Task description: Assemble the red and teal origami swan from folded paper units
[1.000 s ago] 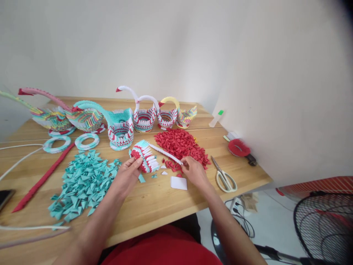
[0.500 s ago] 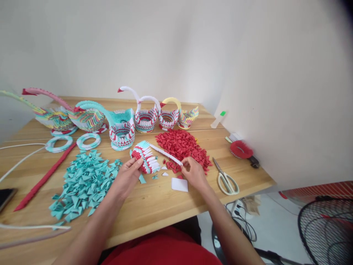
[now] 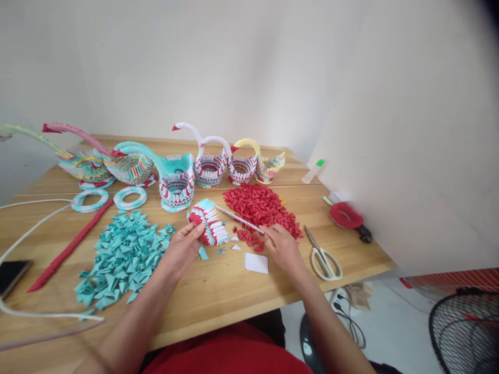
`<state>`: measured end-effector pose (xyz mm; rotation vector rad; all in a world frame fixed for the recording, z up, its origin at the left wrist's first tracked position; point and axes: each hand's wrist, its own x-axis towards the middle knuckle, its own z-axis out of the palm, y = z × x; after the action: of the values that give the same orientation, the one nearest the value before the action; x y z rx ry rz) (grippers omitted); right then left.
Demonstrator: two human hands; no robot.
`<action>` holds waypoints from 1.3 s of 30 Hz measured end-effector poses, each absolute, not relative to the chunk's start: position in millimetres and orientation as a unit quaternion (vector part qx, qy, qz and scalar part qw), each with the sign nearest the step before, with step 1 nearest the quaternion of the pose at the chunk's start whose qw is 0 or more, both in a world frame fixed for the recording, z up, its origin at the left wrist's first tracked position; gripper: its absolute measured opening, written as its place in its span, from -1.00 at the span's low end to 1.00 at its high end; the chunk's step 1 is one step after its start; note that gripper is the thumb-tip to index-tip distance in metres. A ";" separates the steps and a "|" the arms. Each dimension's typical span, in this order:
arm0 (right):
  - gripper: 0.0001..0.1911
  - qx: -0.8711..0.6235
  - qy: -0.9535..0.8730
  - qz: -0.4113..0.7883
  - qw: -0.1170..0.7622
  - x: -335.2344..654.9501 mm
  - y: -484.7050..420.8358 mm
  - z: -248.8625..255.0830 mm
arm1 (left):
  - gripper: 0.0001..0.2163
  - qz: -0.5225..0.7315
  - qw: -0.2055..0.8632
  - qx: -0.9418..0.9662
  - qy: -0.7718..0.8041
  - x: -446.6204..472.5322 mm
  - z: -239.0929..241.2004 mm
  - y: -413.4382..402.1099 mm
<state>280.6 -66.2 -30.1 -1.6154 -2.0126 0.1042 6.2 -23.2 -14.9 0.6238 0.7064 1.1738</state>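
My left hand (image 3: pixel 189 244) is closed on a bowl-shaped folded-paper piece (image 3: pixel 208 221) striped in red, white and turquoise, tilted with its white points toward the right. Between the fingers of my right hand (image 3: pixel 281 244) is the near end of a thin white paper strip (image 3: pixel 239 219). The strip's far end lies close to the upper rim of the paper piece; I cannot tell whether they touch. Red folded paper triangles (image 3: pixel 259 205) form a heap just beyond the right hand. A heap of turquoise paper triangles (image 3: pixel 122 254) lies left of my left hand.
Several folded-paper swans (image 3: pixel 177 189) line the table's back. Two paper rings (image 3: pixel 130 198), a long red paper strip (image 3: pixel 72 246), a phone (image 3: pixel 13 275) and a white cable are at left. White paper (image 3: pixel 256 263), scissors (image 3: pixel 325 259) and a red round object (image 3: pixel 345 215) are at right.
The white strip has turned slightly, showing a thinner edge, and my right hand has rolled over it. The whole view has shifted a little; my left hand still holds the paper piece.
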 end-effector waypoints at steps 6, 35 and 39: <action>-0.78 -0.644 -0.719 0.036 0.259 279.8 -64.3 -41.3 | -0.67 0.532 0.734 0.277 0.319 6.2 -14.6 -23.8; -0.80 -0.586 -0.756 0.103 0.273 251.0 -19.3 -28.8 | -0.70 0.536 0.735 0.278 0.309 6.8 -12.2 -24.1; -0.84 -0.615 -0.743 0.069 0.257 256.2 -21.3 -22.6 | -0.72 0.535 0.737 0.282 0.303 7.0 -12.2 -23.8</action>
<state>256.2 -21.3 -22.6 -1.6674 -2.0143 0.1869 7.0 -23.8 -12.2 0.6189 0.6656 1.1753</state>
